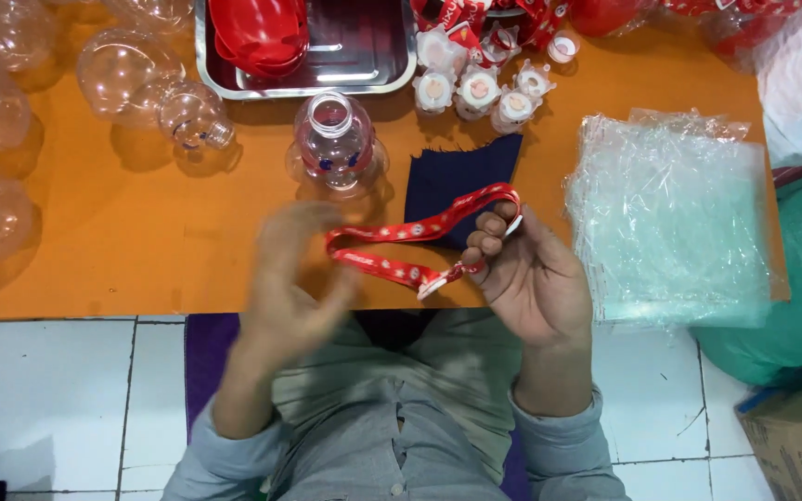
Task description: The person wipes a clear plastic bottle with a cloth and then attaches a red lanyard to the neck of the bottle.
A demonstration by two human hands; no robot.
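Note:
A red printed strap [410, 243] is looped between my two hands over the near edge of the orange table [141, 241]. My right hand [526, 278] pinches the strap's loop end with curled fingers. My left hand [294, 278] is blurred with motion and touches the strap's other end. Just beyond the strap stands an upright clear plastic bottle [332, 144] with an open neck, next to a dark blue cloth [452, 176].
Several clear empty bottles [132, 79] lie at the left. A metal tray [364, 65] with red pieces [260, 35] sits at the back, with white caps [475, 88] beside it. A stack of clear plastic bags [670, 218] lies right. A cardboard box [795, 436] is on the floor.

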